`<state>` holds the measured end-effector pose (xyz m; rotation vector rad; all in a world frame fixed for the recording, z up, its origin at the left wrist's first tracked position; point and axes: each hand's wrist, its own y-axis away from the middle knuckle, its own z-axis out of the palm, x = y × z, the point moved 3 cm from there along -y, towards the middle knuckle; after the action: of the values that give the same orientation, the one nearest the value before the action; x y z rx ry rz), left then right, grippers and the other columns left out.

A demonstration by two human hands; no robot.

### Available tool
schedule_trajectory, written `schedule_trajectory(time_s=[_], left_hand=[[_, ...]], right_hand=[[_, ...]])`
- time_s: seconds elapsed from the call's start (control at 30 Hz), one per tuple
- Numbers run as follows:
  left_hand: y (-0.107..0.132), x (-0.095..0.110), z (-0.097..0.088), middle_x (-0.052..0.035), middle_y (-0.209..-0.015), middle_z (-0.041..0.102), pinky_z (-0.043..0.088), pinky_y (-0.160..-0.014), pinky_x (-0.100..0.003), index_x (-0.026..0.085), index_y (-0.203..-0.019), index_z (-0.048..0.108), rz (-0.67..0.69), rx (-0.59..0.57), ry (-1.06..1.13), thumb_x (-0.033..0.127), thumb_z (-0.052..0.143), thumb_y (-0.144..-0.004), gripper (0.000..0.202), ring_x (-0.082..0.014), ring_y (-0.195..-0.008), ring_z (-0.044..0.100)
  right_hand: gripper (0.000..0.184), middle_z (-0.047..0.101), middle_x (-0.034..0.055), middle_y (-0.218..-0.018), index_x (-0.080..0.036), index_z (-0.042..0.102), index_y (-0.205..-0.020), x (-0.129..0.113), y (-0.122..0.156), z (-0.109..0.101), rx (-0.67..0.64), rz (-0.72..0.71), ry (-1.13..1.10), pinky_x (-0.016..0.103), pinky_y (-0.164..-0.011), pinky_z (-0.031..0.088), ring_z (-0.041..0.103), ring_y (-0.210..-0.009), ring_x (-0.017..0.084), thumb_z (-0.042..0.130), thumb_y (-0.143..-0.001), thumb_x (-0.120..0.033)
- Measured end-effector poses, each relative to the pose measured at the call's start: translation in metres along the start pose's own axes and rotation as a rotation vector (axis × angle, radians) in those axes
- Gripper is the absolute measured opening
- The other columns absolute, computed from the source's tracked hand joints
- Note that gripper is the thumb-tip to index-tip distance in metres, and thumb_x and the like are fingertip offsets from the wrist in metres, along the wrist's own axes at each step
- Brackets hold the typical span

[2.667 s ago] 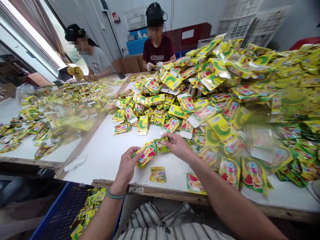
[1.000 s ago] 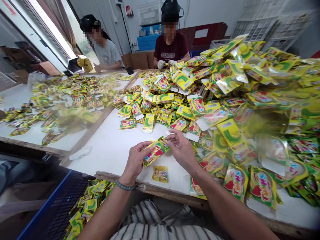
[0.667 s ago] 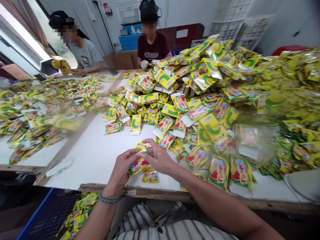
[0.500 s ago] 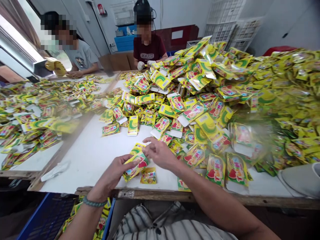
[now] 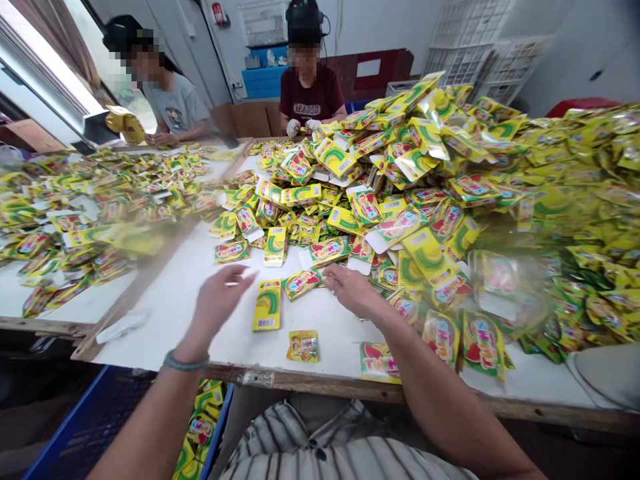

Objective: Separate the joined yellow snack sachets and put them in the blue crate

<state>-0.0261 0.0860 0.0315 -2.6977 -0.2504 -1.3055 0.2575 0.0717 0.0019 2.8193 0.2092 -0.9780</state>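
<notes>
My left hand hovers over the white tabletop with its fingers loosely spread and nothing in them. Just to its right a yellow packet lies flat, barcode side up. My right hand reaches left, and its fingertips pinch the right end of a green-and-red sweet packet that rests on the table. A small yellow sachet lies near the front edge, between my two arms.
A big heap of yellow-green packets covers the table's right and far side. Another packet overhangs the front edge. A blue crate holding packets stands below on the left. Two other people work at the far end of the tables.
My left hand has let go of the packet it held and moved left, now open. The right hand has shifted right onto a packet on the table. A yellow packet now lies flat between them.
</notes>
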Motion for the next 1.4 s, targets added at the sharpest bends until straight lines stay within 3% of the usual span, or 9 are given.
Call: schedule_trajectory(time_s=[0.1, 0.23, 0.43, 0.6, 0.83, 0.97, 1.13, 1.27, 1.4], left_hand=[[0.029, 0.003, 0.036, -0.0157, -0.101, 0.069, 0.046, -0.076, -0.037, 0.017, -0.107, 0.067, 0.117, -0.039, -0.399, 0.056, 0.061, -0.073, 0.053, -0.0325, -0.091, 0.062], [0.043, 0.005, 0.056, -0.0238, -0.105, 0.064, 0.043, -0.08, -0.042, 0.005, -0.131, 0.049, 0.176, -0.181, -0.666, 0.054, 0.056, -0.078, 0.073, -0.0396, -0.099, 0.058], [0.044, -0.002, 0.052, -0.0191, -0.11, 0.063, 0.043, -0.081, -0.04, 0.01, -0.142, 0.036, 0.127, -0.236, -0.691, 0.026, 0.054, -0.076, 0.07, -0.0337, -0.099, 0.058], [0.065, 0.005, 0.042, -0.0172, -0.123, 0.056, 0.038, -0.091, -0.045, 0.015, -0.121, 0.057, 0.314, -0.105, -0.658, 0.038, 0.058, -0.079, 0.047, -0.0346, -0.114, 0.046], [0.101, 0.021, 0.085, -0.0106, -0.089, 0.06, 0.041, -0.079, -0.037, 0.016, -0.08, 0.058, 0.3, -0.498, -0.555, 0.038, 0.062, -0.076, 0.023, -0.0277, -0.09, 0.053], [0.087, 0.009, 0.084, -0.0041, -0.074, 0.061, 0.041, -0.067, -0.032, 0.019, -0.078, 0.053, 0.053, -0.402, -0.278, 0.031, 0.062, -0.076, 0.015, -0.0226, -0.074, 0.058], [0.07, -0.005, 0.08, -0.0012, -0.071, 0.066, 0.046, -0.066, -0.029, 0.018, -0.083, 0.052, -0.305, -0.423, 0.54, 0.034, 0.08, -0.057, 0.042, -0.0186, -0.067, 0.063], [0.072, 0.005, 0.08, -0.001, -0.073, 0.07, 0.049, -0.071, -0.028, 0.015, -0.087, 0.058, -0.368, -0.415, 0.796, 0.021, 0.086, -0.044, 0.052, -0.0162, -0.069, 0.065], [0.075, 0.014, 0.081, -0.0015, -0.075, 0.07, 0.049, -0.067, -0.026, 0.014, -0.093, 0.061, -0.352, -0.435, 0.899, 0.024, 0.083, -0.053, 0.046, -0.0154, -0.07, 0.065]], right_hand=[[0.025, 0.068, 0.0109, -0.102, -0.019, 0.06, -0.11, 0.006, 0.001, -0.003, 0.023, 0.029, 0.199, 0.03, -0.074, 0.041, 0.061, -0.093, 0.024, 0.05, -0.088, -0.021], [0.046, 0.059, 0.0145, -0.124, -0.015, 0.057, -0.122, 0.004, 0.003, 0.006, -0.097, -0.101, 0.368, 0.033, -0.086, 0.039, 0.054, -0.111, 0.028, 0.064, -0.077, -0.02], [0.021, 0.068, 0.0058, -0.088, -0.019, 0.066, -0.093, -0.008, -0.002, 0.011, -0.009, -0.164, 0.211, 0.026, -0.066, 0.035, 0.06, -0.08, 0.019, 0.048, -0.083, -0.014], [0.018, 0.056, 0.0001, -0.062, -0.019, 0.062, -0.081, -0.009, -0.004, 0.009, 0.039, -0.074, -0.084, 0.025, -0.055, 0.028, 0.048, -0.059, 0.015, 0.047, -0.087, -0.028], [0.019, 0.06, 0.0003, -0.076, -0.021, 0.062, -0.095, -0.007, -0.006, 0.017, -0.005, 0.047, -0.277, 0.024, -0.059, 0.035, 0.05, -0.064, 0.014, 0.048, -0.083, -0.026], [0.022, 0.053, -0.0032, -0.065, -0.022, 0.059, -0.098, 0.0, -0.009, 0.021, -0.009, 0.075, -0.537, 0.024, -0.053, 0.039, 0.05, -0.058, 0.013, 0.055, -0.08, -0.034], [0.035, 0.054, -0.0041, -0.063, -0.019, 0.058, -0.089, -0.007, -0.008, 0.022, -0.081, 0.014, -0.861, 0.024, -0.053, 0.041, 0.051, -0.057, 0.012, 0.071, -0.065, -0.041], [0.033, 0.061, -0.0005, -0.07, -0.017, 0.061, -0.084, -0.016, -0.004, 0.034, -0.186, -0.056, -0.893, 0.026, -0.06, 0.044, 0.055, -0.063, 0.012, 0.072, -0.065, -0.041], [0.026, 0.061, -0.0016, -0.07, -0.019, 0.063, -0.09, -0.014, -0.004, 0.046, -0.064, -0.1, -0.69, 0.024, -0.057, 0.042, 0.053, -0.06, 0.012, 0.065, -0.073, -0.038]])
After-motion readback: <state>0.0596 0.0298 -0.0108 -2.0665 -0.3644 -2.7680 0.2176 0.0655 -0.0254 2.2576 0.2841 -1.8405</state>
